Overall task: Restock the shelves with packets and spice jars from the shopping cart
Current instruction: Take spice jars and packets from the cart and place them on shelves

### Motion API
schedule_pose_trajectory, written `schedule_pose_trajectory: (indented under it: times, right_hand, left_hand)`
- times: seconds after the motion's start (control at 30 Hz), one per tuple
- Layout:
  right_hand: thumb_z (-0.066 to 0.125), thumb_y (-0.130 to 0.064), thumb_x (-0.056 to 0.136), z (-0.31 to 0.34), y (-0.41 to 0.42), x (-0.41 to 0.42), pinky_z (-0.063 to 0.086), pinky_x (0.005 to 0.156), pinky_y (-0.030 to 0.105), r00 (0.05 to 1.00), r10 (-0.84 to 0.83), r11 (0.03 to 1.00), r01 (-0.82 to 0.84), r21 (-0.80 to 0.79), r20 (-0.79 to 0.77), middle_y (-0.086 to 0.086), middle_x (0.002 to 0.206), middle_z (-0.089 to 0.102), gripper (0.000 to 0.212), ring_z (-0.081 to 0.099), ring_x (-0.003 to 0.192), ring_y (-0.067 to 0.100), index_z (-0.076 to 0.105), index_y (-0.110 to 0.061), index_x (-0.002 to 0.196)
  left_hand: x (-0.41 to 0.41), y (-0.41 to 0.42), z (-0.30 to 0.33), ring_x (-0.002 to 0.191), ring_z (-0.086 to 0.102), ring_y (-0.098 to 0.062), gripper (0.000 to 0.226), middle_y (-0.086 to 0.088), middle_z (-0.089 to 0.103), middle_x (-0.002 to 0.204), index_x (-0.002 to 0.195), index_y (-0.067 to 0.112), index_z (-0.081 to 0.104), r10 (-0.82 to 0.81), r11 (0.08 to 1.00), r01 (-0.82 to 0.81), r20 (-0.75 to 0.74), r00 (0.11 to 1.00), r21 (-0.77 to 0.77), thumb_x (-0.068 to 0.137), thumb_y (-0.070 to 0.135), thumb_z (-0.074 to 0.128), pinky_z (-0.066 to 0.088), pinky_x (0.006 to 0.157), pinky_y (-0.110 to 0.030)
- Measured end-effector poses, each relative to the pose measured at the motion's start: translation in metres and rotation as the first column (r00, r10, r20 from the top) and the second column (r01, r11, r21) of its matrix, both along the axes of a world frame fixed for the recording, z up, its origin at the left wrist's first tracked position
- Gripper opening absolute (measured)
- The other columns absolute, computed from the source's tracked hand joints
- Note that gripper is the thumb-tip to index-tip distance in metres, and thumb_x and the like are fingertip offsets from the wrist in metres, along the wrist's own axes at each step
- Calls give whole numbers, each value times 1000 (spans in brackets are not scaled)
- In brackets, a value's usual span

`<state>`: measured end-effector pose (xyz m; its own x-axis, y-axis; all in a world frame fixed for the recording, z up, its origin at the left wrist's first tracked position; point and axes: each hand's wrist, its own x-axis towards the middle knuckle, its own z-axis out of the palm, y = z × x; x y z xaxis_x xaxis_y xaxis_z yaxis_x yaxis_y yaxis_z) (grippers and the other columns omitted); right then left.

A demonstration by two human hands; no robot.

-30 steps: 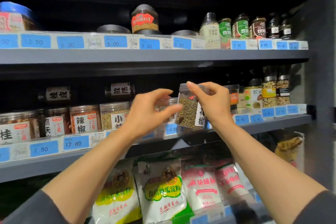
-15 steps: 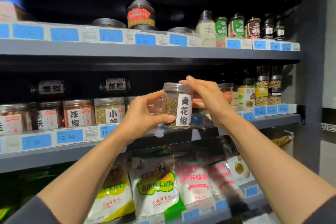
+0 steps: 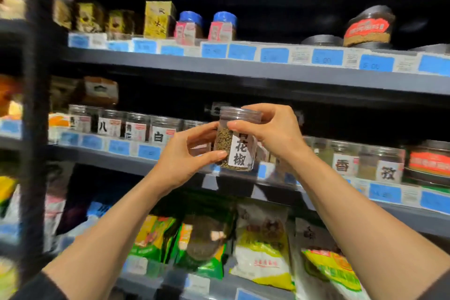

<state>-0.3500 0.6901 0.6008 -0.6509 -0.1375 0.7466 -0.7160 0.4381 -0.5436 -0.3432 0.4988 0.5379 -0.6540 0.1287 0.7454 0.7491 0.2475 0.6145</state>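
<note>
Hands: both raised in front of the middle shelf, sharing one jar.
Left hand: curled round the jar's left side, thumb at the lower body, fingers behind; closed on it.
Right hand: closed over the upper right, thumb across the front just under the clear lid.
Jar: upright, held in the air just before the middle shelf's edge, not set down; part-filled with greenish-brown peppercorns.
Risk, drop: the jar hangs over the packets below with nothing under it; I judge that one hand letting go early could let it fall.
Risk, knock: shelf jars stand close together; pushing in without a clear gap could topple a neighbour.
Risk, misplacing: the picture is blurred, so the right slot is hard to confirm.
Label, held jar: white strip, lower characters 花椒; the top one is hidden by the thumb.
Labels, shelf jars: 八 and 白 at left, 香 and 孜 at right.
Price tags: blue; two on the upper shelf seem to read 5.00, the rest unreadable.
</note>
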Motion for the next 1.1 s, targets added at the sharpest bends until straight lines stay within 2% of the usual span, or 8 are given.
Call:
schedule_pose_trajectory:
  times: [0.1,0.2,0.3,0.5,0.7,0.8,0.93,1.1]
  right_hand:
    - [80,-63,48,-1,-35,-15,58,82,35,1000,8,1000,-8,-5,-7,-8,93,73,68,69,87,5,73,-24,103]
    - [81,-58,50,1,-57,-21,58,80,39,1000,21,1000,-21,-23,8,-7,83,74,54,70,81,8,75,-23,91]
    - [82,-50,55,5,-74,-25,58,79,42,999,39,998,-38,-45,17,-6,80,75,41,71,79,10,76,-23,85]
    - [85,-42,61,10,-118,-34,59,78,40,998,55,996,-55,-64,7,-6,79,75,31,71,78,10,76,-23,83]
    - [83,-43,63,15,-166,-41,56,71,23,998,46,999,-46,2,-50,-12,76,73,23,68,73,0,74,-29,78]
    - [81,-51,60,17,-189,-51,56,73,22,998,10,1000,-9,23,-64,-12,82,73,39,68,78,-1,74,-27,88]
    - [75,-71,49,13,-223,-72,56,83,33,993,-83,994,88,58,-88,-9,98,71,74,66,93,6,71,-23,104]
    - [68,-78,51,13,-248,-88,57,79,36,970,-211,965,226,132,-119,-11,98,70,77,64,93,7,69,-26,107]
  left_hand:
    - [-13,-47,-14,123,53,-5,53,9,62,128,130,24,59,273,959,-276,-64,960,-60,80,33,74,43,107,-33]
    - [-23,-91,-32,124,53,-14,42,3,62,129,126,21,62,539,838,-545,-124,833,-18,86,25,72,43,101,-34]
    - [-36,-123,-47,132,47,-24,47,-4,57,137,130,14,60,659,743,-669,-164,734,-11,86,22,72,39,105,-39]
    - [-61,-165,-63,144,27,-20,56,-7,40,151,142,12,47,685,699,-709,-197,702,-96,92,29,63,11,120,-44]
    - [-72,-199,-69,145,26,-20,65,-4,35,154,146,16,41,690,686,-715,-190,698,-132,90,48,44,11,120,-52]
    - [-74,-209,-71,146,23,-15,67,0,32,156,148,19,38,680,695,-706,-197,706,-135,89,51,41,10,121,-49]
    - [-78,-214,-72,146,22,-15,71,1,31,156,152,21,26,664,702,-697,-218,715,-146,90,53,39,8,121,-47]
    - [-83,-220,-70,142,29,-18,73,2,35,152,155,31,13,655,694,-702,-264,708,-160,95,50,50,9,120,-49]
